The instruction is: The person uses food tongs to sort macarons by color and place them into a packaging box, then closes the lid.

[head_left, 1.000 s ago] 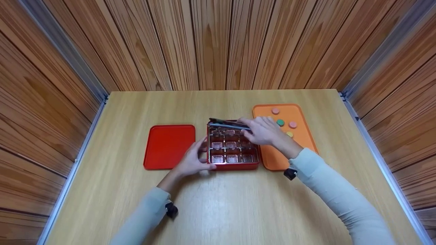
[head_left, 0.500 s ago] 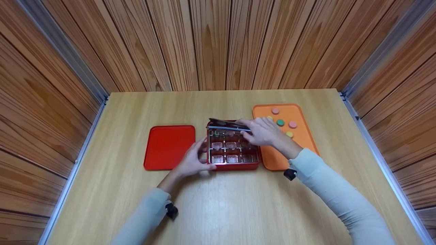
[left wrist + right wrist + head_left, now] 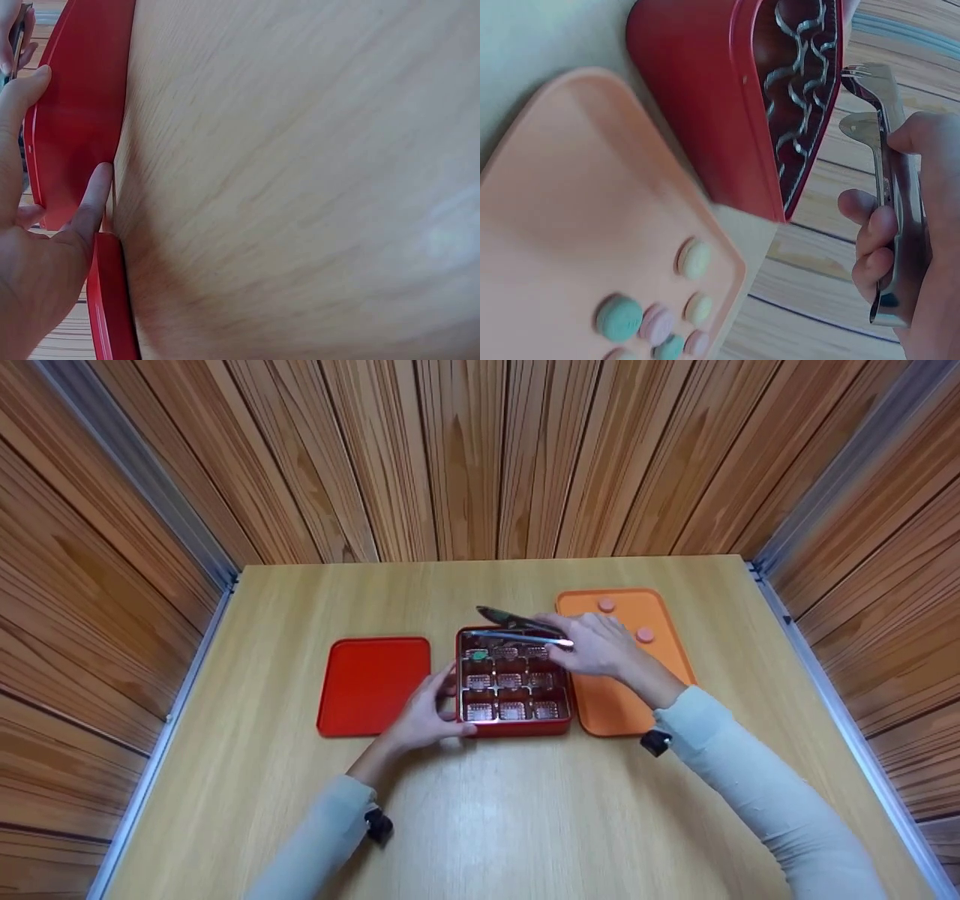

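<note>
A red box [image 3: 525, 728] with a clear divided insert stands mid-table. A green macaron [image 3: 480, 656] lies in its back left compartment. My left hand [image 3: 424, 720] rests against the box's left side and front corner, with extended fingers touching the red wall [image 3: 82, 112] in the left wrist view. My right hand [image 3: 596, 645] grips metal tongs [image 3: 900, 202] over the back of the box. The tongs' tips are spread apart with nothing between them. On the orange tray [image 3: 611, 709] sit pink macarons [image 3: 645, 635]; a green macaron [image 3: 619, 318] and pale ones show in the right wrist view.
A shallow red square lid [image 3: 375, 686] lies left of the box, close by my left hand. The orange tray stands right beside the box, partly under my right forearm. Wooden panel walls [image 3: 465, 457] enclose the table's back and sides.
The tongs have risen slightly and moved right, and their tips have spread. The green macaron now shows in the back left compartment. My left hand has stayed on the box.
</note>
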Motion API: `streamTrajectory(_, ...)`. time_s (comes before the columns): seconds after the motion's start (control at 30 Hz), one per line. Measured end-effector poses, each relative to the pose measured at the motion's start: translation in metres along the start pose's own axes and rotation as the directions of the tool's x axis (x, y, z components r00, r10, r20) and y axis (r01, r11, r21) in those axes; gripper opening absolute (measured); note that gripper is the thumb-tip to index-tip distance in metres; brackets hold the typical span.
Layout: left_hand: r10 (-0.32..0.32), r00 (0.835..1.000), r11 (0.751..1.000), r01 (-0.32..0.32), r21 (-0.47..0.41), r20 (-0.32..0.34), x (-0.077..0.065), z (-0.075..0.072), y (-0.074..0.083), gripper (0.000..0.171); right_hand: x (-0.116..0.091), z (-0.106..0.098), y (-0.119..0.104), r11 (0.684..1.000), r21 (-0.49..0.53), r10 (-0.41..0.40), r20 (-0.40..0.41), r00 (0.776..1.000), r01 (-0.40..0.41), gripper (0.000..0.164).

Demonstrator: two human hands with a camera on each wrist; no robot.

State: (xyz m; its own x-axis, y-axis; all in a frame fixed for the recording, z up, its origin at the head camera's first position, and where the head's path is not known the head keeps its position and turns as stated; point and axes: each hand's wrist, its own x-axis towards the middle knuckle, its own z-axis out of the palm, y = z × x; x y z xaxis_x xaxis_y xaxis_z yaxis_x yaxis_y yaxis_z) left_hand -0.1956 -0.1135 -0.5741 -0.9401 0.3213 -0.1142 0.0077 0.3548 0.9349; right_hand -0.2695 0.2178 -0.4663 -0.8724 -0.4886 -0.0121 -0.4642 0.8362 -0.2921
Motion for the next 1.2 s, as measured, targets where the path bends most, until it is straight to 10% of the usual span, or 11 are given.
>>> streamTrajectory(1.2,0.010,1.000,0.999,-0.010,0.034,0.001,0.000,-0.001,-0.001,0.122,-0.084,-0.045,0.115,0.971,-0.078,0.221,-0.046,0.974,-0.224,0.060)
